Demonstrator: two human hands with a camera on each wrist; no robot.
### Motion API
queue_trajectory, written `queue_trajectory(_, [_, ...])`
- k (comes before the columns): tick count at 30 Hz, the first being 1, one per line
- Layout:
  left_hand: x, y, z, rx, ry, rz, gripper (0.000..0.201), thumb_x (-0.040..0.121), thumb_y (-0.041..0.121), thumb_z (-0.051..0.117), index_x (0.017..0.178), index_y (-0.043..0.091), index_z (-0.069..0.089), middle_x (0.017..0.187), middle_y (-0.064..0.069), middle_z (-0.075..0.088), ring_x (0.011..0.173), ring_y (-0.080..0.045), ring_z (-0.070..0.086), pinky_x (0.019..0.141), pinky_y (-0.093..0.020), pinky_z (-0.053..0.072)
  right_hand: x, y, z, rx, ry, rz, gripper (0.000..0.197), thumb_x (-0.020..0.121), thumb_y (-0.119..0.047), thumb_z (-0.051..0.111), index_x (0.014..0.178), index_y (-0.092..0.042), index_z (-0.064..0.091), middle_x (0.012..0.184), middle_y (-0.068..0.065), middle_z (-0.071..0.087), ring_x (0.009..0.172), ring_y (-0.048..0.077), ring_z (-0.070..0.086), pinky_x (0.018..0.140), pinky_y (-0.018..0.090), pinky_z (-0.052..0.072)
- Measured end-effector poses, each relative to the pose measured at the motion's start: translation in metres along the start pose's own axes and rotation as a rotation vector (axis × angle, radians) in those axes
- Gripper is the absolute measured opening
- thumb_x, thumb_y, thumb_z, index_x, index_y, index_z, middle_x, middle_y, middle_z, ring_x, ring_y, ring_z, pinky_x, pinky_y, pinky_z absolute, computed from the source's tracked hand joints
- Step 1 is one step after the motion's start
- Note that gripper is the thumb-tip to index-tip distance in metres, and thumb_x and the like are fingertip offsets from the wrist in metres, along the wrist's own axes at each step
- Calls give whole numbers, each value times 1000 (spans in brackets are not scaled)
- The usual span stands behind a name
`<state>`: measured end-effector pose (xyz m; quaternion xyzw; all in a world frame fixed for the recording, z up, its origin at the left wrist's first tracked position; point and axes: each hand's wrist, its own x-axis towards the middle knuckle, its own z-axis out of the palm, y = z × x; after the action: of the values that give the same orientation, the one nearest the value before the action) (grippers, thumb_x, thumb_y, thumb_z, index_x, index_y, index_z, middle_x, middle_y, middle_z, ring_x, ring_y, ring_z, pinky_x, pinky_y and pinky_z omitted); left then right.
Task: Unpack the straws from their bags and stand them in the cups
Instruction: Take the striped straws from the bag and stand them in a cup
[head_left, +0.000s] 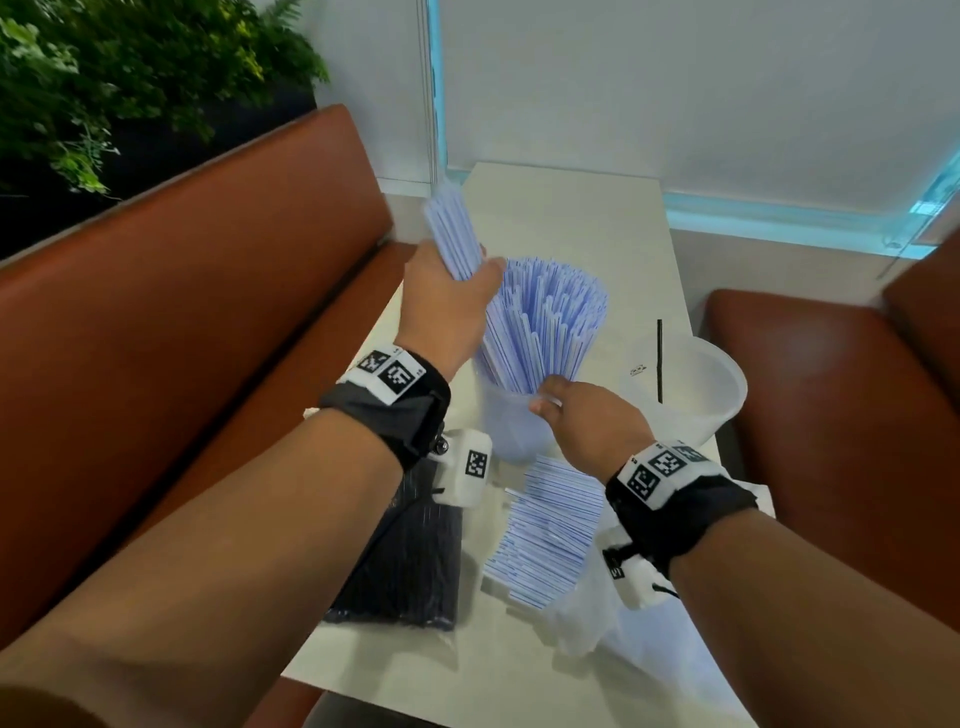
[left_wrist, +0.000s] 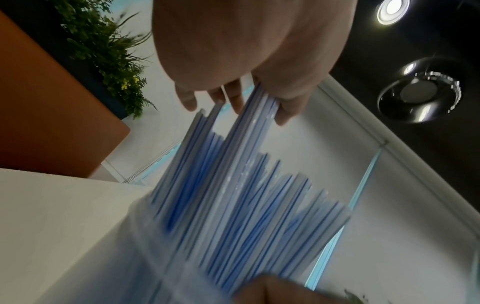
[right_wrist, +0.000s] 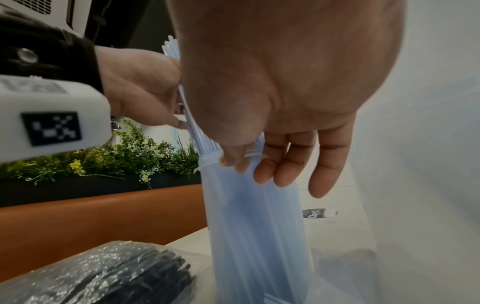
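Observation:
My left hand (head_left: 447, 306) grips a bundle of blue-striped straws (head_left: 452, 234), tilted, with its lower end among the straws (head_left: 550, 317) standing in a translucent cup (head_left: 511, 431). My right hand (head_left: 587, 415) pinches that cup's near rim, thumb on the rim and fingers down its outer wall (right_wrist: 254, 226). In the left wrist view the fingers (left_wrist: 233, 98) close round the bundle (left_wrist: 249, 127). A second translucent cup (head_left: 696, 384) to the right holds one black straw (head_left: 660, 358). Loose blue-striped straws (head_left: 545, 525) lie near my right wrist.
A sealed bag of black straws (head_left: 410, 551) lies under my left forearm. An empty clear bag (head_left: 623, 623) is spread at the table's near right. Orange bench seats (head_left: 208, 312) flank the narrow white table (head_left: 597, 218). Plants (head_left: 104, 78) stand behind the left bench.

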<state>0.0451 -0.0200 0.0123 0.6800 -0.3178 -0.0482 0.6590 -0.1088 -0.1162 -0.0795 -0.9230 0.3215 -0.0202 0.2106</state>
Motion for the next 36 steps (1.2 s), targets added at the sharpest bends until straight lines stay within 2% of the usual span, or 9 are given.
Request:
queue_trajectory(7, [-5,-23,5,82,-305,-88,53,80,40,82,123,14,65,132,-13,60,124,-27,58,106,-47,46,0,1,1,-2,4,-8,30,106,-45,35,114,-23,52,93,5,63,89,29,62,71,36,45])
queue_trajectory(12, [10,-7,-6,144,-101,24,109,67,71,76,152,20,30,153,-3,31,140,-14,34,114,-30,31,1,2,4,-22,22,-10,27,106,-46,35,111,-24,50,90,2,60,88,29,61,66,35,40])
queue_trajectory(15, [14,4,-2,283,-121,248,89,83,73,56,151,18,35,155,-2,34,142,-13,31,115,-24,24,3,3,5,-19,22,-4,27,106,-45,35,111,-23,50,88,1,58,84,26,58,67,34,40])
queue_trajectory(20, [-3,-14,14,817,-556,473,56,104,50,42,144,12,49,153,-7,45,143,-21,36,118,-32,20,1,2,6,12,41,-7,29,106,-44,36,116,-23,53,91,1,60,91,28,62,68,33,38])
queue_trajectory(24, [-5,-16,12,755,-355,570,62,102,52,42,147,10,45,158,-11,36,147,-27,29,121,-40,19,2,2,7,28,33,-1,29,106,-45,35,119,-25,53,105,4,67,97,28,64,72,35,43])
queue_trajectory(28, [-12,-17,15,1000,-543,549,65,104,56,30,154,14,33,157,-7,38,146,-26,30,120,-44,20,1,-2,5,22,32,9,32,106,-46,34,125,-26,52,111,6,67,101,29,63,74,37,44])
queue_trajectory(32, [-13,-4,-1,730,-399,523,58,98,57,49,140,17,54,147,-7,48,136,-23,44,113,-38,33,-19,5,5,36,204,-47,24,104,-48,35,121,-35,46,81,-9,62,73,16,58,55,29,33])
queue_trajectory(34, [-19,0,-14,569,-252,562,48,96,51,55,127,15,62,136,-7,52,128,-21,49,110,-31,34,-38,17,7,16,342,48,24,99,-59,34,106,-38,42,62,-12,53,57,6,50,49,25,27])
queue_trajectory(36, [-33,3,-25,441,-150,636,32,95,38,60,111,12,66,117,-4,57,111,-17,55,100,-25,40,-54,34,13,-69,277,236,38,92,-70,33,98,-33,41,67,-11,56,57,11,51,53,28,32])
